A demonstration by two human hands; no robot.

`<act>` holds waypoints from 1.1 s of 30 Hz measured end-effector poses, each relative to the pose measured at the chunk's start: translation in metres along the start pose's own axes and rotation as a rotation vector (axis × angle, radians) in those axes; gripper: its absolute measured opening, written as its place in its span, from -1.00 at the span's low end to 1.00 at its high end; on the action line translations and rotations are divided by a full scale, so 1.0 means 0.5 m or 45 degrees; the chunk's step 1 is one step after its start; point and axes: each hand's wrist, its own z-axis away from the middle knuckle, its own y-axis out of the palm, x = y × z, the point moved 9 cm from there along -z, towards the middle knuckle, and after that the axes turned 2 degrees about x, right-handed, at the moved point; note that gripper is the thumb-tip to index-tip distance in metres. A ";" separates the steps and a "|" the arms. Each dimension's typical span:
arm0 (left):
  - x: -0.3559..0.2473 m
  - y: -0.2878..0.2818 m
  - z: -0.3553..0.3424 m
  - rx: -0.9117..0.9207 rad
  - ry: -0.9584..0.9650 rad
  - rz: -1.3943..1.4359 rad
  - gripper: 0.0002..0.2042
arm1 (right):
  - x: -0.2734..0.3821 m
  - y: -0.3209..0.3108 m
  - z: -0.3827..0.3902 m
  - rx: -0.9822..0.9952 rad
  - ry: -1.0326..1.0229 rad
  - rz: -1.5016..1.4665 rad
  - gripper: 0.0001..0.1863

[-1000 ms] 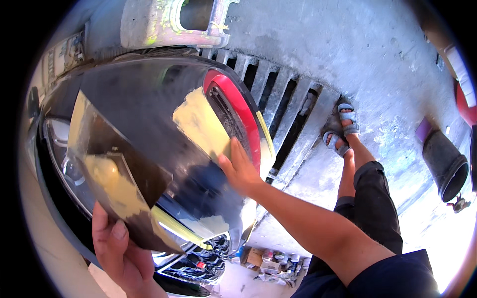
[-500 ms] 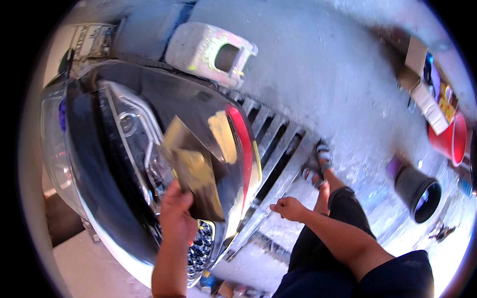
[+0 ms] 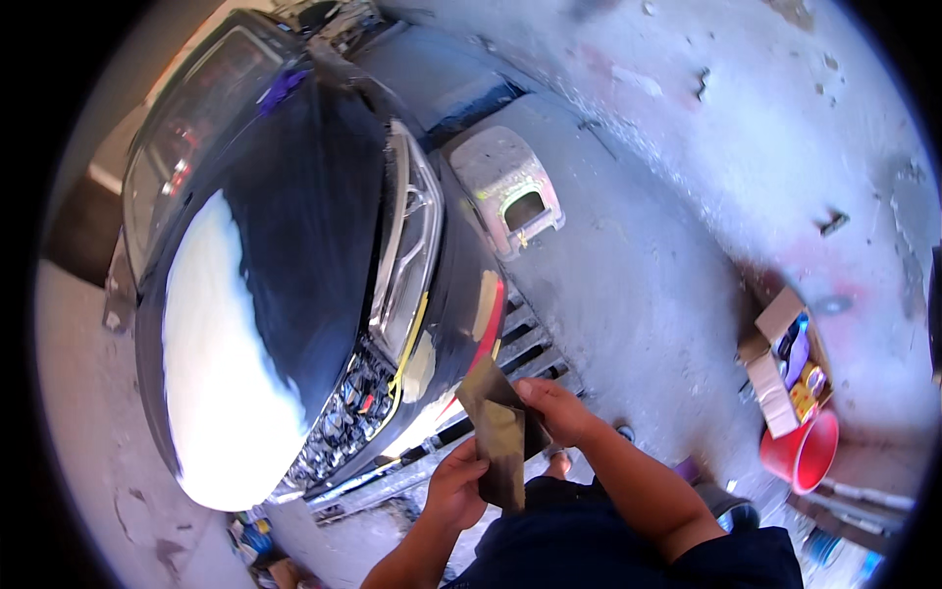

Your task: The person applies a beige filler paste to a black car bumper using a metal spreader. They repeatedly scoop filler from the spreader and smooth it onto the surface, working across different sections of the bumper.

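Note:
Low in front of me, my left hand (image 3: 458,485) grips thin, flat, dark brownish-grey sheets (image 3: 500,447) smeared with yellow putty; I cannot tell whether they are separate pieces or one folded piece. My right hand (image 3: 552,408) pinches their upper right edge between thumb and fingers. Just beyond them is the front corner of a dark car. Its bumper (image 3: 456,334) carries a cream-yellow putty patch (image 3: 419,368) and another putty patch (image 3: 485,304) beside a red strip (image 3: 492,329). Yellow tape (image 3: 416,329) runs by the headlight (image 3: 410,236).
A paint-spotted plastic stool (image 3: 491,162) stands beyond the bumper. Slotted grating (image 3: 530,344) lies on the floor beside the car. At the right are an open cardboard box (image 3: 768,383), a red bucket (image 3: 812,456) and a black bucket (image 3: 738,512). The hood (image 3: 319,187) stretches left.
My right hand has come over and taken hold of the sheets that my left hand was holding alone. They are lower and nearer my body. The view has shifted, showing more hood.

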 end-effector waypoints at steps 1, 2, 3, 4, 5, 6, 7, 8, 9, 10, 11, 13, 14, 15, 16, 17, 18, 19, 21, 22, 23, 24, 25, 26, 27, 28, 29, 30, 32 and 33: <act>-0.002 0.023 0.018 0.015 0.019 0.002 -0.55 | 0.041 0.041 0.027 0.004 -0.028 -0.037 -0.74; -0.003 0.047 0.031 0.028 0.035 0.004 -0.56 | 0.071 0.066 0.044 0.005 -0.053 -0.078 -0.74; -0.003 0.075 0.040 0.045 0.039 0.004 -0.56 | 0.088 0.063 0.051 0.012 -0.059 0.077 -0.75; 0.002 0.094 0.045 0.038 0.069 -0.008 -0.57 | 0.101 0.041 0.058 0.013 -0.071 0.235 -0.75; 0.004 0.136 0.048 0.187 0.066 0.056 -0.57 | 0.118 0.020 0.068 0.014 -0.083 0.389 -0.76; 0.009 0.135 0.055 0.109 0.124 -0.013 -0.56 | 0.147 0.025 0.086 0.016 -0.085 0.576 -0.81; 0.018 0.136 0.065 0.030 0.181 -0.088 -0.56 | 0.178 0.018 0.105 -0.022 -0.153 0.614 -0.81; 0.026 0.130 0.067 -0.018 0.251 -0.108 -0.54 | 0.206 0.008 0.124 -0.060 -0.222 0.651 -0.81; 0.022 0.161 0.073 0.017 0.329 -0.144 -0.55 | 0.222 -0.008 0.152 -0.106 -0.281 0.686 -0.81; 0.025 0.168 0.078 0.018 0.420 -0.096 -0.56 | 0.247 -0.025 0.184 -0.121 -0.365 0.557 -0.78; 0.031 0.175 0.084 0.018 0.511 -0.050 -0.56 | 0.274 -0.046 0.222 -0.137 -0.448 0.427 -0.76; 0.028 0.211 0.102 -0.011 0.710 0.024 -0.56 | 0.313 -0.059 0.289 -0.163 -0.561 0.357 -0.70; 0.027 0.227 0.119 -0.021 0.815 -0.004 -0.58 | 0.317 -0.053 0.328 -0.171 -0.585 0.419 -0.67; 0.028 0.237 0.132 -0.047 0.917 -0.029 -0.59 | 0.326 -0.050 0.364 -0.179 -0.622 0.489 -0.63; 0.032 0.245 0.148 -0.081 1.017 -0.055 -0.59 | 0.319 -0.036 0.392 -0.057 -0.623 0.529 -0.58; 0.036 0.252 0.167 -0.117 1.118 -0.082 -0.60 | 0.310 -0.015 0.419 0.048 -0.653 0.550 -0.58; 0.049 0.260 0.171 -0.087 1.159 0.026 -0.57 | 0.300 0.007 0.443 0.139 -0.685 0.588 -0.58; 0.056 0.277 0.184 -0.061 1.202 0.038 -0.57 | 0.288 0.030 0.465 0.231 -0.711 0.613 -0.58; 0.064 0.304 0.213 -0.014 1.297 0.059 -0.57 | 0.249 0.045 0.475 0.268 -0.580 0.682 -0.59; 0.072 0.306 0.228 -0.052 1.342 0.024 -0.56 | 0.232 0.054 0.475 0.291 -0.513 0.718 -0.59; 0.079 0.306 0.244 -0.092 1.387 -0.011 -0.56 | 0.229 0.068 0.479 0.313 -0.528 0.750 -0.60; 0.083 0.303 0.264 -0.137 1.434 -0.050 -0.55 | 0.224 0.084 0.479 0.340 -0.541 0.778 -0.61; 0.084 0.310 0.287 -0.113 1.483 -0.119 -0.55 | 0.217 0.101 0.478 0.369 -0.555 0.805 -0.63; 0.082 0.319 0.313 -0.091 1.532 -0.189 -0.56 | 0.209 0.116 0.477 0.385 -0.566 0.822 -0.64; 0.083 0.324 0.337 -0.066 1.577 -0.255 -0.56 | 0.200 0.132 0.478 0.398 -0.578 0.844 -0.66; 0.084 0.319 0.360 -0.046 1.599 -0.306 -0.56 | 0.191 0.149 0.478 0.413 -0.591 0.865 -0.67; 0.085 0.309 0.386 -0.028 1.621 -0.357 -0.57 | 0.176 0.167 0.476 0.430 -0.573 0.934 -0.67; 0.084 0.297 0.414 -0.012 1.645 -0.409 -0.58 | 0.162 0.189 0.473 0.451 -0.556 1.003 -0.67; 0.086 0.256 0.468 -0.055 1.638 -0.434 -0.59 | 0.123 0.240 0.468 0.515 -0.544 1.071 -0.67; 0.090 0.236 0.497 -0.076 1.638 -0.446 -0.60 | 0.098 0.270 0.469 0.560 -0.552 1.071 -0.66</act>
